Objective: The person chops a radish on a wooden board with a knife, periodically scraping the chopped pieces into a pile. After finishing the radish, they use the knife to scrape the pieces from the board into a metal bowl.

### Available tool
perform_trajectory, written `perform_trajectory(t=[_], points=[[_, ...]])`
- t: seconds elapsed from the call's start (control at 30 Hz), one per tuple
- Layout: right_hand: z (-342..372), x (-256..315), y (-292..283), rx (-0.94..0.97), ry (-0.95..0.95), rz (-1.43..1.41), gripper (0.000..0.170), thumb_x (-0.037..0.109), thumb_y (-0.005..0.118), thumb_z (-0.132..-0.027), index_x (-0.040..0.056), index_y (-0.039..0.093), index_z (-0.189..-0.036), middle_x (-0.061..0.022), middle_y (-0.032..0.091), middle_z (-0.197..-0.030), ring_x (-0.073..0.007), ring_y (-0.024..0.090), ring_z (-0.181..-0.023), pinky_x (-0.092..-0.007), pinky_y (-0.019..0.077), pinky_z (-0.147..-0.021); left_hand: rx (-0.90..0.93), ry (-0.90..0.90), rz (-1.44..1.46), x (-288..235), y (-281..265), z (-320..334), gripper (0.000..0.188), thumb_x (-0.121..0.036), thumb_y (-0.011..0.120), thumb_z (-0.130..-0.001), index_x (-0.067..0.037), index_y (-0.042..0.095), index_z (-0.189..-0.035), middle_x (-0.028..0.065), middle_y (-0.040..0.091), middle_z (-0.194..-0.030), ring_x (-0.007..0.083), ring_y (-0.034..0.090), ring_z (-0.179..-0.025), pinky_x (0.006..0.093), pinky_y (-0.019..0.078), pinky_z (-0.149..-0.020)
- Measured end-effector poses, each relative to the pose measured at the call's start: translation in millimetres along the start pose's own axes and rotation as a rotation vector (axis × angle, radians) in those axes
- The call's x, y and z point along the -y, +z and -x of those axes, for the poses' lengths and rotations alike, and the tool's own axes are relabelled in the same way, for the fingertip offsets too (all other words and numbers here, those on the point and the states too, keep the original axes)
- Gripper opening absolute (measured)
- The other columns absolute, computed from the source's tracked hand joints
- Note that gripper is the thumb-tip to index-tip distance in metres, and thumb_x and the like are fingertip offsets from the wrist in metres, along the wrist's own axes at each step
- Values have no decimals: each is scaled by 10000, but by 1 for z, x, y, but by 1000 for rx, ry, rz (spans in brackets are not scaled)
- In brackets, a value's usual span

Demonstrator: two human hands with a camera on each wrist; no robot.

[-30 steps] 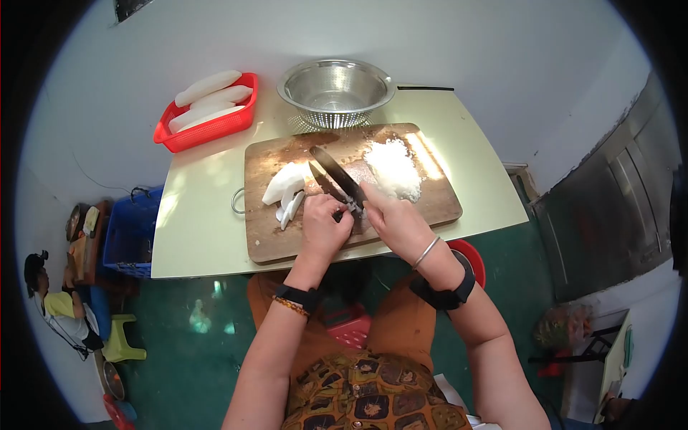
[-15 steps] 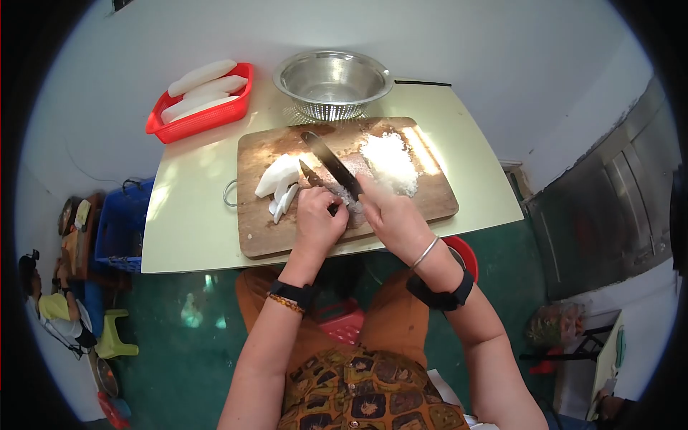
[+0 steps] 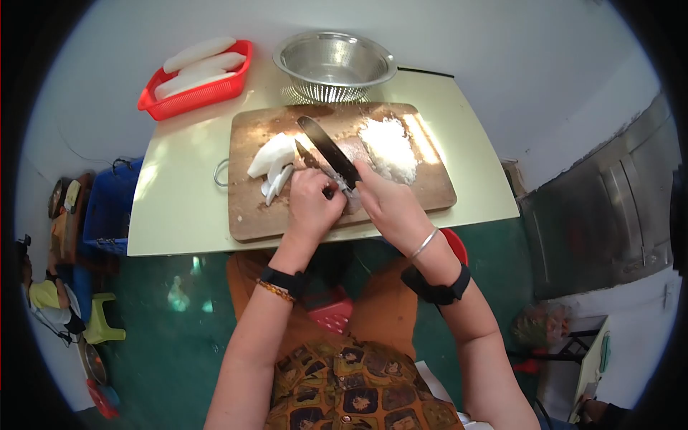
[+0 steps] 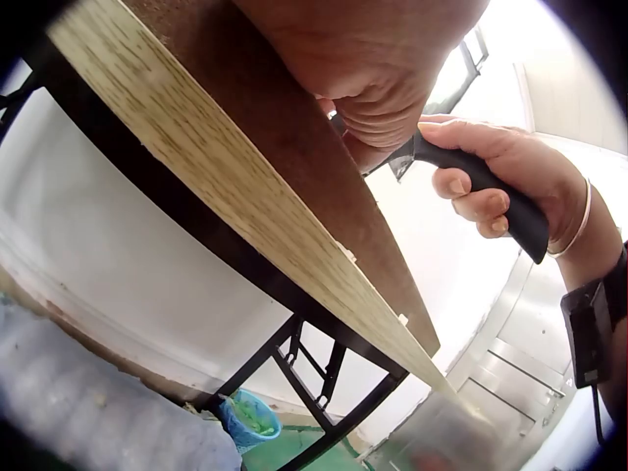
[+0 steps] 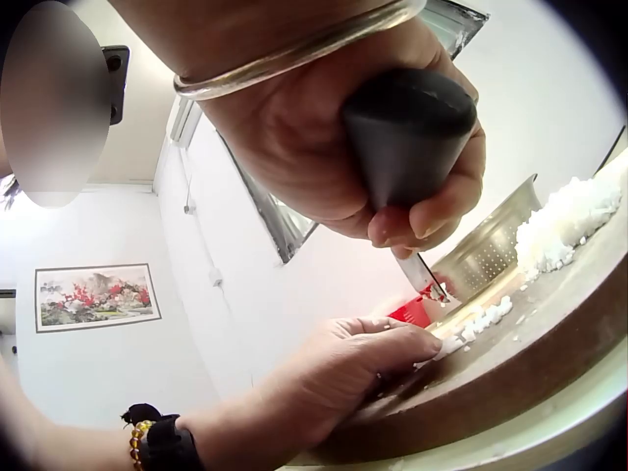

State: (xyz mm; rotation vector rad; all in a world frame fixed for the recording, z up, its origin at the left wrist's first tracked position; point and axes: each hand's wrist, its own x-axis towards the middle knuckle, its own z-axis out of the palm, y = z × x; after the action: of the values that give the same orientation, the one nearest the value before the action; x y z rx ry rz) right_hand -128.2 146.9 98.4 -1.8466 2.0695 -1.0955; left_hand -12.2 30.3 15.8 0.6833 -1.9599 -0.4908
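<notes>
My right hand (image 3: 394, 208) grips the black handle of a kitchen knife (image 3: 330, 152); its dark blade points away to the upper left over the wooden cutting board (image 3: 251, 222). Close beside the blade, my left hand (image 3: 312, 204) holds small white radish pieces down on the board, fingers curled and largely covering them. Chopped bits (image 5: 481, 322) lie by its fingertips in the right wrist view. A large chunk of white radish (image 3: 274, 156) and several slices (image 3: 278, 188) lie left of that hand. Right of the knife spreads a finely chopped white heap (image 3: 387, 147).
Behind the board stands a steel colander (image 3: 333, 61). A red basket (image 3: 193, 104) with several whole peeled radishes is at the back left of the table (image 3: 175, 190). A metal ring (image 3: 221, 173) sits at the board's left edge. Another person (image 3: 50, 297) is at the far left.
The head view has shifted, so table and board appear higher. The knife makes small movements beside the left hand; both hands keep their places on the board and their holds.
</notes>
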Motion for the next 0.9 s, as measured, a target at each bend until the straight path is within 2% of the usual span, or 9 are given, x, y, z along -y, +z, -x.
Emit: perform_trajectory(t=[0.13, 0.37, 0.47, 0.67, 0.77, 0.9], points=[[-1, -3, 1, 67, 63, 30, 365, 153, 530, -954, 48, 521, -1303, -257, 656, -869, -446, 634, -811, -542, 490, -718, -6, -5, 29, 1, 1, 0, 61, -92, 713, -650, -49, 675, -672, 92, 653, -765, 302, 604, -799, 402, 482, -776], [-2, 2, 0, -21, -17, 14, 375, 156, 535, -949, 59, 516, -1310, -266, 653, -858, -449, 632, -798, -538, 497, -708, 24, -27, 32, -2, -1, 0, 65, -85, 710, -659, -35, 676, -683, 105, 658, -788, 305, 603, -836, 403, 483, -794], [-1, 1, 7, 74, 68, 98, 353, 153, 539, -948, 62, 537, -1289, -268, 652, -866, -452, 632, -802, -537, 503, -707, 11, -18, 53, -2, -2, 0, 71, -88, 712, -659, -34, 675, -686, 106, 657, -789, 303, 602, -836, 402, 484, -798], [-6, -4, 1, -6, 1, 46, 358, 150, 549, -942, 54, 534, -1287, -269, 651, -868, -458, 631, -806, -538, 505, -712, 25, -36, 35, -1, 0, 1, 72, -81, 712, -662, -35, 677, -704, 107, 664, -813, 300, 607, -848, 393, 492, -798], [-9, -4, -6, 2, 55, 27, 366, 152, 556, -941, 52, 538, -1293, -271, 651, -878, -462, 629, -820, -535, 502, -714, 11, -35, 39, 1, 1, 1, 97, -94, 716, -659, -34, 680, -726, 103, 662, -807, 301, 606, -848, 395, 493, -801], [-9, -12, -8, -54, 27, 33, 367, 156, 562, -940, 55, 549, -1292, -276, 649, -889, -464, 624, -841, -531, 498, -723, -24, -31, 63, -2, -1, 0, 116, -112, 716, -654, -42, 686, -741, 100, 662, -811, 302, 605, -850, 395, 490, -804]])
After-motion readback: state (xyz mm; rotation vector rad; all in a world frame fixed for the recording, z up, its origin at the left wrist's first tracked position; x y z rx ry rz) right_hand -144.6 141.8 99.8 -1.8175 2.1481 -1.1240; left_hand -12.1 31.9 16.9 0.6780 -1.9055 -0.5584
